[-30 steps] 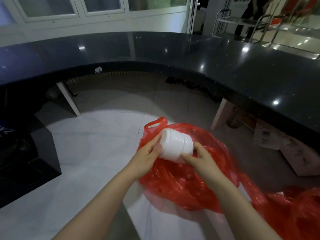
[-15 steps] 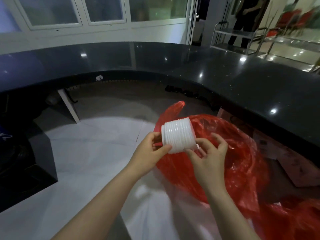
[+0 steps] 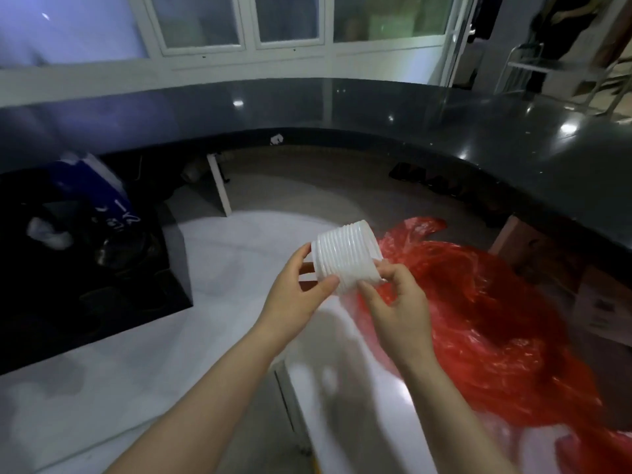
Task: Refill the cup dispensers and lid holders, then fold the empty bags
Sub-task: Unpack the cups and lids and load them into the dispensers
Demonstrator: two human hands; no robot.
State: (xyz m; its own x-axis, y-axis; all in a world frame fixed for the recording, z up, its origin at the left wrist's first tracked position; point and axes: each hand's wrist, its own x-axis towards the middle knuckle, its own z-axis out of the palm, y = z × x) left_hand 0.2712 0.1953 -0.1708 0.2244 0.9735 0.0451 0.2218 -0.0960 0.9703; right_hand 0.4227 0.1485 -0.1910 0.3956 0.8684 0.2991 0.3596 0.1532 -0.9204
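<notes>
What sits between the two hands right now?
The stack of white lids, lying sideways in the head view: the left hand grips its left end, the right hand pinches its right end.

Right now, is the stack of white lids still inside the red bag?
No, both hands, left hand and right hand, hold the stack of white lids in the air, beside the red bag.

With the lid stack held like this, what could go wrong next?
The stack of white lids lies sideways between the left hand and right hand, gripped mostly by fingertips; loose lids could slide off an end and scatter. The red plastic bag sprawls beside and below the hands, so a dropped lid might vanish into its folds, or the bag could slip off the white surface.
</notes>
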